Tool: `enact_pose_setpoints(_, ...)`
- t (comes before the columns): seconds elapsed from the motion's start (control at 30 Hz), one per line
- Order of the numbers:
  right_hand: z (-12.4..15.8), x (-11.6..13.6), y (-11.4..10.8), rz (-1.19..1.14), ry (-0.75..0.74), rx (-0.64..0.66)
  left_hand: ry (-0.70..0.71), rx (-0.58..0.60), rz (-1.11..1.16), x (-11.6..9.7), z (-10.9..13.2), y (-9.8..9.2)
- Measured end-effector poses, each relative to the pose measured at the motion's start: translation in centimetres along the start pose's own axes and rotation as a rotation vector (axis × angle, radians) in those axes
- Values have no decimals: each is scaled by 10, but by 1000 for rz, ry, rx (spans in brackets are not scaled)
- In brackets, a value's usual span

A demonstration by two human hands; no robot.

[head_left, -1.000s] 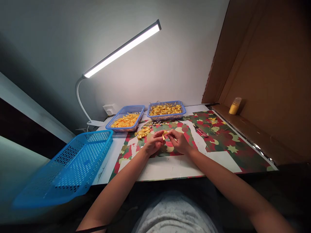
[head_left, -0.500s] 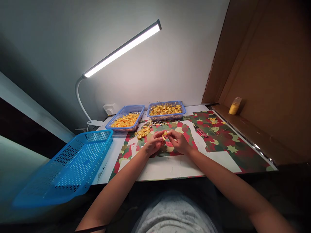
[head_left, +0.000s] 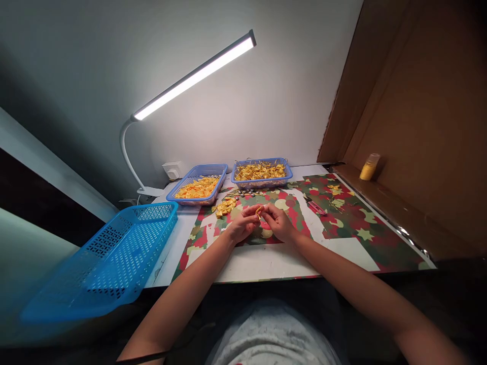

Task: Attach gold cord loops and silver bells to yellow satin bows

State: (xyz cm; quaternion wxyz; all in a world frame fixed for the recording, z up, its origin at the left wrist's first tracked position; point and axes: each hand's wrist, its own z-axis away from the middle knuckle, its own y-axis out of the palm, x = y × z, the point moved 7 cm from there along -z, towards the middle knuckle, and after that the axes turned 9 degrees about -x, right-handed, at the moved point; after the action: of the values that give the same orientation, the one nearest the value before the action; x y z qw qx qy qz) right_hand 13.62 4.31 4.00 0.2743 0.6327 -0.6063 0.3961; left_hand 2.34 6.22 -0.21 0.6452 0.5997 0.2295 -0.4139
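Between my fingertips is a small gold ribbon bow (head_left: 259,212), mostly covered by the fingers. My left hand (head_left: 244,223) pinches it from the left, thumb and fingers closed. From the right, my right hand (head_left: 278,221) grips its other side, fingers curled in. Both hands are held close together above the patterned mat (head_left: 300,223). A small pile of gold ribbon bows (head_left: 225,207) lies just beyond my left hand. Behind the hands, several small silvery beads and gold ties (head_left: 249,193) are scattered.
Two blue-violet baskets stand at the back, holding yellow-gold bows (head_left: 200,187) and gold bows with ties (head_left: 261,171). A larger blue basket (head_left: 131,248) is at left. Pink-handled snips (head_left: 315,206) lie at right, near a yellow-filled bottle (head_left: 369,168). A lamp (head_left: 196,76) hangs above.
The bow has turned between my fingers and shows less of its surface. Both hands stay in nearly the same place; the whole view has shifted slightly.
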Motion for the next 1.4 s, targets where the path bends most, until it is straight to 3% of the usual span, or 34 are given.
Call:
enact_pose_setpoints(0.53,-2,-2,-1,-20,57,-45,109,-54,-78,-7,-1,2)
enact_pose_setpoints(0.9,11,25,-5,-135,99,42,359,-121,-181,-42,50,28)
enact_pose_setpoints(1.13,40,38,-12,-161,112,-28,314,-103,-230,-33,87,47)
enact_pose_setpoints(1.4,62,59,-20,-87,12,-120,184,-125,-165,-16,103,54)
